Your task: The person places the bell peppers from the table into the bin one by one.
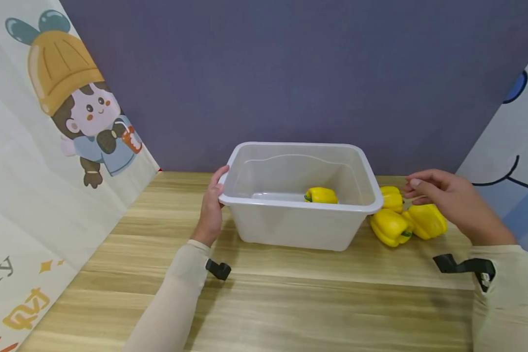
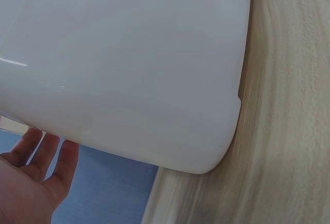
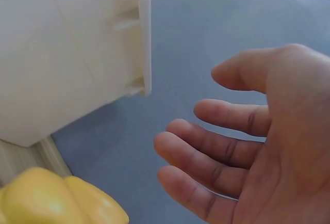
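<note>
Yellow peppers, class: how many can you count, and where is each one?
4. One pepper is inside the box. Three are on the table to its right: the back pepper, the front pepper and the right-hand pepper. The box's near wall could hide more.

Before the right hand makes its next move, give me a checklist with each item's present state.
1. White bin upright on the table: ok.
2. Left hand holding the bin's rim: ok.
3. Right hand free to grasp: ok, it holds nothing.
4. Right hand touching a pepper outside the bin: not ok, its wrist view shows a gap to the yellow peppers.
5. Only one pepper inside: cannot tell, the front wall hides part of the floor.
</note>
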The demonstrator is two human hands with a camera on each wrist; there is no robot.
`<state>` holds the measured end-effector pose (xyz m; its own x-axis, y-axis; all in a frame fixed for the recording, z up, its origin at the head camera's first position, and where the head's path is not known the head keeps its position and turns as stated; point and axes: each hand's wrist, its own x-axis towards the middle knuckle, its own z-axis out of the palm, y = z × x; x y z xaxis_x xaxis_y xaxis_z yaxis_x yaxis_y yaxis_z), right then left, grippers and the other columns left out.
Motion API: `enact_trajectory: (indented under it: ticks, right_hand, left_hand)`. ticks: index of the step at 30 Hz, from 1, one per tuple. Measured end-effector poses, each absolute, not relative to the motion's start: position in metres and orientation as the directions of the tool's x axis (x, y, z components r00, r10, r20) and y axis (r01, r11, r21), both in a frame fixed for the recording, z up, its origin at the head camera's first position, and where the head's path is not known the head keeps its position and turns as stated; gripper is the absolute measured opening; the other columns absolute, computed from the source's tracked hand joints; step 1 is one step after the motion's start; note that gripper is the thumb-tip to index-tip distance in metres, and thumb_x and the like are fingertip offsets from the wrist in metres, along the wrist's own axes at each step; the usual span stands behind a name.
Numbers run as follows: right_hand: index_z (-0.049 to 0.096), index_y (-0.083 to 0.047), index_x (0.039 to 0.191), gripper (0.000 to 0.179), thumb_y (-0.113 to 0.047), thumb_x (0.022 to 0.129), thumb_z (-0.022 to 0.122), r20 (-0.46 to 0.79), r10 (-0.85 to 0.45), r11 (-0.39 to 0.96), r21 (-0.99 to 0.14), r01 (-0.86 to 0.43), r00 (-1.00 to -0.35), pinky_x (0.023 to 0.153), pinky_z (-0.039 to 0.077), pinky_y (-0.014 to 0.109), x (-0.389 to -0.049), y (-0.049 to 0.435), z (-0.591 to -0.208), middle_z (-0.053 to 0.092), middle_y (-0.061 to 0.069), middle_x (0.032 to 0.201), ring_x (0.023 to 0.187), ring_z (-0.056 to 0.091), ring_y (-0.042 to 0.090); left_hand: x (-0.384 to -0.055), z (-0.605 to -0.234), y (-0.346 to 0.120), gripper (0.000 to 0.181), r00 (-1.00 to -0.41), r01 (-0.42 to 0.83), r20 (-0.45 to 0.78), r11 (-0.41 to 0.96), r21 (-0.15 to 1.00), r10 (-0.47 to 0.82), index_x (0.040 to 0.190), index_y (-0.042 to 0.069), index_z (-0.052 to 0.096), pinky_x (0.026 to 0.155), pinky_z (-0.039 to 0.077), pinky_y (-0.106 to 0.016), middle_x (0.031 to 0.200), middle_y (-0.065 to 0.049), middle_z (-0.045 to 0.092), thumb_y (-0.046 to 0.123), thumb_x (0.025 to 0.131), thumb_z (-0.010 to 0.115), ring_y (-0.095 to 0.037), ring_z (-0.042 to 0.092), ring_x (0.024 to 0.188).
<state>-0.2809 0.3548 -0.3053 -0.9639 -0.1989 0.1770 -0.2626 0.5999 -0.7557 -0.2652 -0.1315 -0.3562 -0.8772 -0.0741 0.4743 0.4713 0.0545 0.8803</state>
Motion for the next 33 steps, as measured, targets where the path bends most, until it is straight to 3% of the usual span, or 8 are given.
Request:
enact_trajectory:
  ticks: [4, 11, 16, 24, 28, 31, 33]
  right_hand:
    - [0.051, -0.005, 0.135, 0.053, -0.048, 0.104, 0.044, 0.144, -0.195, 0.615, -0.753, -0.235, -0.97, 0.077, 0.055, 0.025, -0.285, 0.362, -0.307, 0.065, -0.006, 0.113, 0.093, 0.065, 0.003]
    - [0.049, -0.005, 0.138, 0.057, -0.05, 0.103, 0.043, 0.111, -0.192, 0.638, -0.74, -0.211, -0.975, 0.076, 0.054, 0.023, -0.297, 0.371, -0.308, 0.062, 0.013, 0.124, 0.093, 0.064, 0.002]
    - [0.051, -0.004, 0.136, 0.057, -0.05, 0.103, 0.045, 0.118, -0.193, 0.654, -0.724, -0.217, -0.974, 0.074, 0.055, 0.025, -0.307, 0.381, -0.309, 0.067, 0.007, 0.116, 0.093, 0.065, 0.001]
    - [0.045, 0.001, 0.143, 0.069, -0.055, 0.102, 0.04, 0.088, -0.152, 0.71, -0.683, -0.171, -0.984, 0.07, 0.054, 0.028, -0.312, 0.393, -0.316, 0.056, 0.029, 0.133, 0.087, 0.057, -0.008]
    - [0.043, 0.004, 0.144, 0.072, -0.054, 0.103, 0.038, 0.074, -0.147, 0.732, -0.663, -0.159, -0.986, 0.07, 0.055, 0.032, -0.315, 0.397, -0.32, 0.053, 0.033, 0.134, 0.099, 0.063, 0.019]
    - [0.043, 0.006, 0.143, 0.071, -0.053, 0.104, 0.037, 0.071, -0.145, 0.737, -0.657, -0.156, -0.987, 0.075, 0.055, 0.044, -0.315, 0.399, -0.323, 0.051, 0.034, 0.133, 0.111, 0.057, 0.044]
    - [0.042, 0.007, 0.142, 0.072, -0.053, 0.104, 0.037, 0.067, -0.142, 0.739, -0.657, -0.151, -0.988, 0.077, 0.054, 0.052, -0.316, 0.402, -0.325, 0.049, 0.035, 0.134, 0.114, 0.053, 0.05]
  left_hand:
    - [-0.266, -0.356, -0.13, 0.057, -0.873, 0.478, 0.482, 0.058, 0.876, -0.073, 0.152, 0.011, 0.04, 0.085, 0.043, -0.032, 0.127, -0.028, 0.051, 0.028, 0.099, 0.028, -0.033, 0.052, 0.106]
    - [-0.27, -0.356, -0.127, 0.056, -0.871, 0.479, 0.483, 0.064, 0.876, -0.091, 0.151, 0.012, 0.041, 0.085, 0.042, -0.033, 0.124, -0.026, 0.052, 0.029, 0.099, 0.029, -0.038, 0.05, 0.107]
    - [-0.272, -0.356, -0.123, 0.056, -0.87, 0.477, 0.481, 0.061, 0.877, -0.11, 0.151, 0.011, 0.041, 0.084, 0.043, -0.032, 0.123, -0.026, 0.052, 0.028, 0.099, 0.029, -0.039, 0.05, 0.106]
    - [-0.273, -0.354, -0.119, 0.056, -0.871, 0.479, 0.482, 0.055, 0.876, -0.096, 0.152, 0.01, 0.04, 0.086, 0.042, -0.032, 0.126, -0.031, 0.049, 0.025, 0.099, 0.027, -0.015, 0.054, 0.1]
    - [-0.273, -0.355, -0.119, 0.055, -0.867, 0.484, 0.487, 0.056, 0.873, -0.102, 0.152, 0.01, 0.04, 0.085, 0.043, -0.032, 0.126, -0.03, 0.05, 0.025, 0.1, 0.027, -0.018, 0.054, 0.101]
    - [-0.273, -0.356, -0.12, 0.056, -0.866, 0.486, 0.489, 0.056, 0.872, -0.108, 0.151, 0.01, 0.041, 0.084, 0.043, -0.031, 0.125, -0.028, 0.051, 0.027, 0.1, 0.028, -0.027, 0.053, 0.103]
    - [-0.274, -0.357, -0.121, 0.056, -0.865, 0.486, 0.49, 0.058, 0.872, -0.113, 0.151, 0.01, 0.041, 0.084, 0.043, -0.031, 0.124, -0.027, 0.052, 0.028, 0.099, 0.029, -0.034, 0.052, 0.105]
